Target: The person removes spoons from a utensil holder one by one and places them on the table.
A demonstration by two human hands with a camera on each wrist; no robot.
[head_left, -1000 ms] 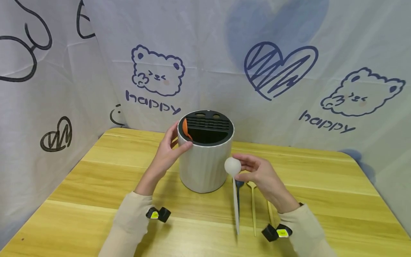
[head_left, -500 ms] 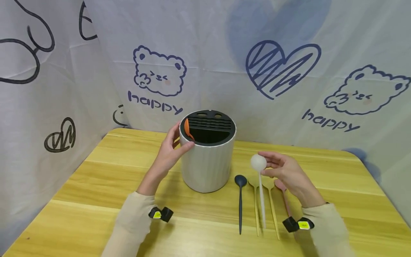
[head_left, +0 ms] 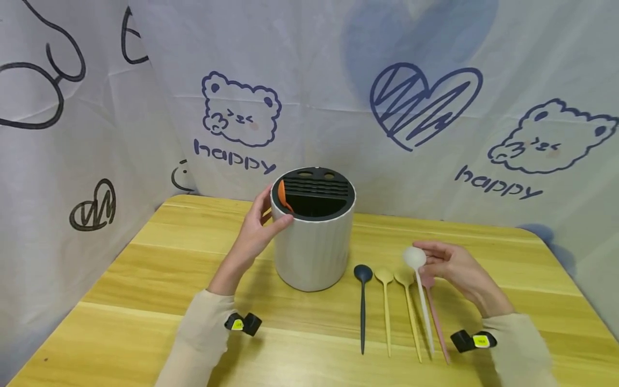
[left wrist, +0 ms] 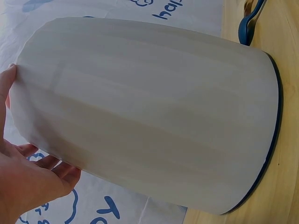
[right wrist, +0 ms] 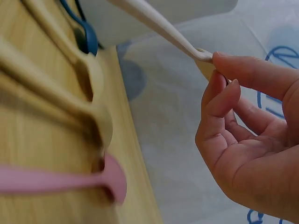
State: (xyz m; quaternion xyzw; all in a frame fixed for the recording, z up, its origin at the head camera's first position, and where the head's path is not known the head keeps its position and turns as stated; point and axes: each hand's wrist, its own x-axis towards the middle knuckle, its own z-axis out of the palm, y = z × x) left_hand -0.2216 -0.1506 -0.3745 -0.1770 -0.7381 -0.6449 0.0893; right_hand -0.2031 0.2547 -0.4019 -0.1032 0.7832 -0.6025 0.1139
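Note:
A white spoon is pinched near its bowl between the thumb and fingers of my right hand. In the right wrist view this spoon is off the table, its handle slanting up and left. Just below it in the head view lies a pink spoon. My left hand grips the side of a white ribbed utensil holder, thumb at the front rim and fingers round the back. The holder stands upright with a black slotted lid. An orange utensil pokes out of the lid's large opening.
Right of the holder, a dark blue spoon and two yellow spoons lie in a row on the wooden table, handles toward me. A printed cloth hangs behind the table's back edge.
My right hand has carried the white spoon rightward, from beside the holder to over the pink spoon, and lowered it slightly in the last half second. My left hand stays on the holder.

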